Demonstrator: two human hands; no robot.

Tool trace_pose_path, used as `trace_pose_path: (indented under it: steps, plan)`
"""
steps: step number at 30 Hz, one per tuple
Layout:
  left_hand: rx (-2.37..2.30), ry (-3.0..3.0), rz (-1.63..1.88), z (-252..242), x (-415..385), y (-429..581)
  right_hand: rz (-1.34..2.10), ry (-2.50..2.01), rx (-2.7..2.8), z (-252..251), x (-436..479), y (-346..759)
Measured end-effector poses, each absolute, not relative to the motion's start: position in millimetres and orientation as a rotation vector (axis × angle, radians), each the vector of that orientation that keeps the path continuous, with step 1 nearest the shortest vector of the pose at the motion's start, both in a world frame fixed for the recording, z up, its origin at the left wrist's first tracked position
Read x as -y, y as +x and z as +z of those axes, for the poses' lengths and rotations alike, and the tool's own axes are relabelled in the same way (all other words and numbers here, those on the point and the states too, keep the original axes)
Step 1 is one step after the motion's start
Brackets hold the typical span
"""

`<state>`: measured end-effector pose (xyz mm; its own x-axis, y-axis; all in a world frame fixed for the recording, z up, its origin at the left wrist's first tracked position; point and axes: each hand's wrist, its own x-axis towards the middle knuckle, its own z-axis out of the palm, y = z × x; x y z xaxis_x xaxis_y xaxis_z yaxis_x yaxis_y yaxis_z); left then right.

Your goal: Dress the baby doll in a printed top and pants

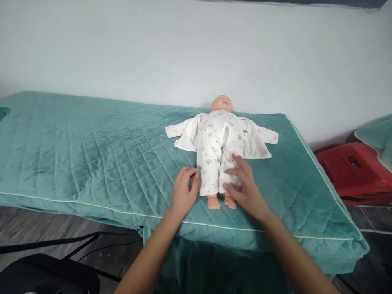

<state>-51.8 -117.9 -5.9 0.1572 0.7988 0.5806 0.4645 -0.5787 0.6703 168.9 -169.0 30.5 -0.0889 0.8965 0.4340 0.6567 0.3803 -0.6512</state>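
Note:
A baby doll [221, 103] lies on its back on the green quilted bed cover, its bare feet pointing towards me. White printed pants [210, 163] cover its belly and legs, with an opening at the crotch. A white printed shirt [259, 141] is spread out at both sides, sleeves stretched outward. My left hand [184, 190] is at the outer edge of the left pant leg, fingers curved and thumb a little apart. Over the lower right pant leg, my right hand [246, 188] has its fingers spread, fingertips on or just above the cloth.
The green bed cover [92, 163] runs far to the left, with a white wall [137, 49] behind it. At right stands a red plastic object [355, 171], perhaps a stool. A black item [49, 273] and dark straps are at lower left.

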Motion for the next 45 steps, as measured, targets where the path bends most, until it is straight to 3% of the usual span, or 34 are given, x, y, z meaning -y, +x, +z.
trace_pose_path:
  steps: [12, 20, 26, 37, 45]
  plan:
    - [-1.013, 2.473, 1.109, -12.9, 154.6, -53.9, 0.258, -1.748, 2.137, 50.2, 184.9, 141.7]
    - [-1.041, 2.433, 1.18, -11.7, 154.0, -49.1, -0.111, -1.846, 2.255, 49.8, 193.4, 120.9]
    - [-0.94, 2.21, 1.304, -8.5, 161.8, -46.0, -0.19, -1.808, 2.166, 39.7, 190.8, 115.6]
    - [-1.07, 1.879, 1.434, -18.1, 174.8, -59.0, -0.153, -1.468, 2.127, 57.8, 213.0, 126.8]
    - [-1.14, 2.121, 1.407, 17.5, 182.4, -52.7, 0.347, -1.448, 1.682, 26.8, 225.7, 155.4]
